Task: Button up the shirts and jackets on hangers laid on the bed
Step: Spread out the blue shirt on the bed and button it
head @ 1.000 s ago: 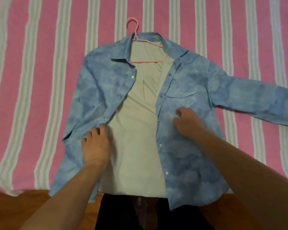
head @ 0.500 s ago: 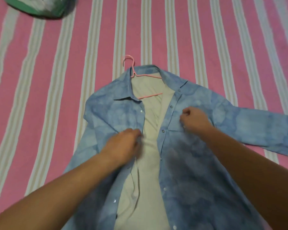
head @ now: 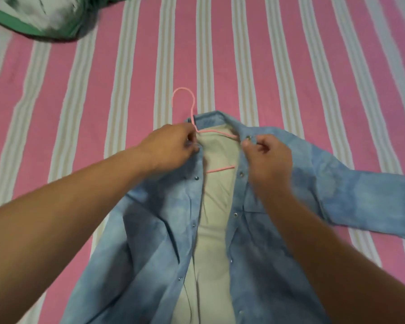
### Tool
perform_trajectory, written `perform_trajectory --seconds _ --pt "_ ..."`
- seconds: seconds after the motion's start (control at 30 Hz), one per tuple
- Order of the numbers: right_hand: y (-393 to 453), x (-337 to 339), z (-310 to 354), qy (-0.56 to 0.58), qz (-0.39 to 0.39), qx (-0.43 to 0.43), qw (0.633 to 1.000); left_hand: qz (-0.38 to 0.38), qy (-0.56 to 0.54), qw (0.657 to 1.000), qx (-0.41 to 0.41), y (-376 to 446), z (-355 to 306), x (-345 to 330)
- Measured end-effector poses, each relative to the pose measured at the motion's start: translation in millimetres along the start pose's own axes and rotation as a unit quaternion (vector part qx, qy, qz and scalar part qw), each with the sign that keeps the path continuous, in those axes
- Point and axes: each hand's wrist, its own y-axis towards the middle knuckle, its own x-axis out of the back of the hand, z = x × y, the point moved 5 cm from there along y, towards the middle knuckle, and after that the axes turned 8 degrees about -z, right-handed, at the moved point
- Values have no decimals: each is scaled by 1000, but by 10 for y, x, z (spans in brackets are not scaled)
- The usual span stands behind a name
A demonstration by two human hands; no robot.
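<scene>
Shirt (head: 255,242) lies open on striped bed (head: 103,101), pink hanger (head: 192,113) inside. I see left hand (head: 171,148) pinching collar edge, right hand (head: 267,157) w/ grip clamped on opposite placket near top snap.

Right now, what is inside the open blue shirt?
Between the unfastened front edges of the blue shirt show its pale lining and parts of the pink hanger. The hanger's shoulders are covered by cloth.
</scene>
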Motion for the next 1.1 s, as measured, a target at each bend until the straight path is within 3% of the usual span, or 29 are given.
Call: perform_trajectory --seconds 0.07,0.17,0.23,0.33,0.57,0.87,1.1 --pt "-260 12 106 -20 11 65 998 -19 -118 989 82 -152 -51 76" --pt "-556 -110 147 -43 22 125 991 28 -318 922 218 -377 -81 19" --pt "-646 -224 154 -48 25 144 988 32 -378 889 257 -438 -92 -23" --pt "-658 -308 97 -15 10 97 995 33 -405 870 279 -438 -118 -57" --pt "-739 -343 36 52 -4 3 999 41 -419 858 296 -512 -194 -96" --pt "-768 -353 54 34 23 89 995 48 -415 855 307 -542 -175 -86" --pt "-801 -330 -56 11 93 116 989 49 -338 914 221 -619 -256 -98"
